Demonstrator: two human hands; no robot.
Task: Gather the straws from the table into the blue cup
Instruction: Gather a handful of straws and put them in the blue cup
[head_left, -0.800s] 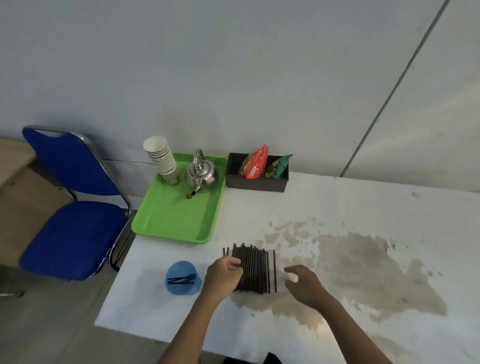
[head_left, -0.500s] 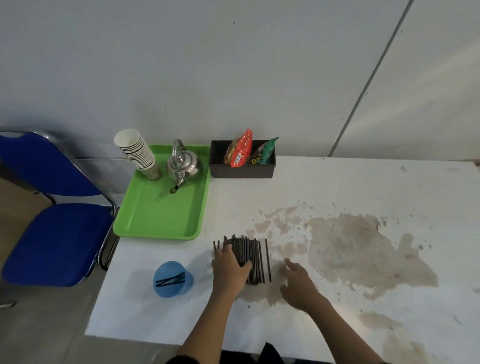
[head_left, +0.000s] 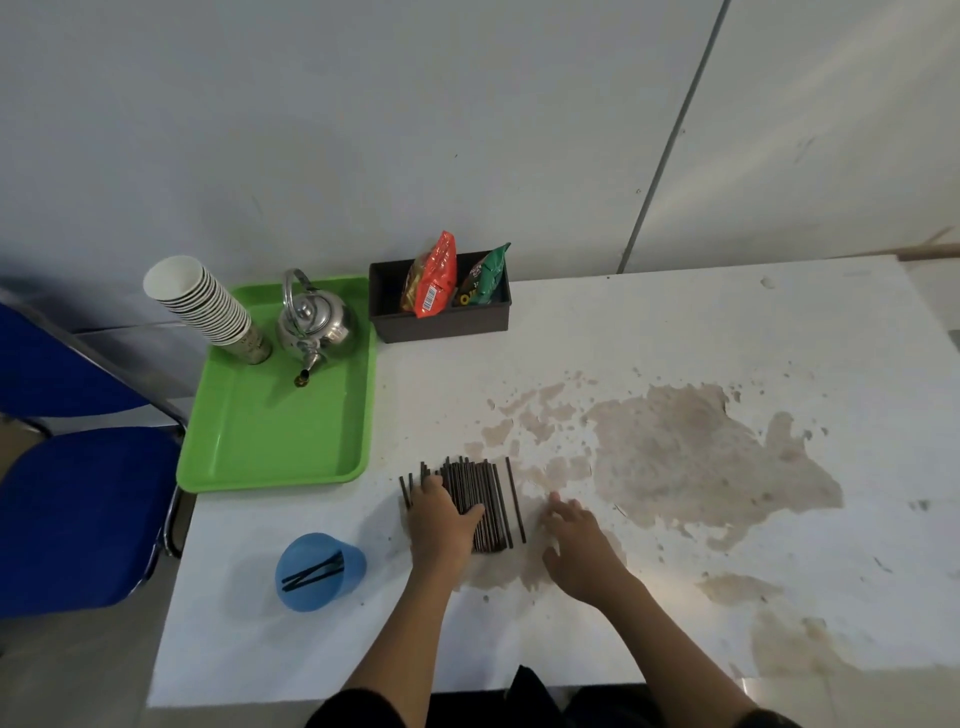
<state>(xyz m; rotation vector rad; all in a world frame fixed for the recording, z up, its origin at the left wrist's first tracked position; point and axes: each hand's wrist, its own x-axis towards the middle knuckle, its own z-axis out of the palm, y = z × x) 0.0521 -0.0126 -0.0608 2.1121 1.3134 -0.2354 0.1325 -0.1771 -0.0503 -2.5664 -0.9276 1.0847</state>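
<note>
Shifted since half a second ago: I note my left hand (head_left: 441, 522) further onto the straws (head_left: 480, 506), fingers lying flat over the pile's left side, thumb across it; right hand (head_left: 576, 540) resting flat on the table (head_left: 675, 597) just beside the pile, fingers spread. Blue cup (head_left: 319, 571) near the front-left edge, a few straws inside

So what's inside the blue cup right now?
A few black straws lie crossed inside the blue cup, maybe three or four. Its wall hides their lower ends and the cup's bottom.
</note>
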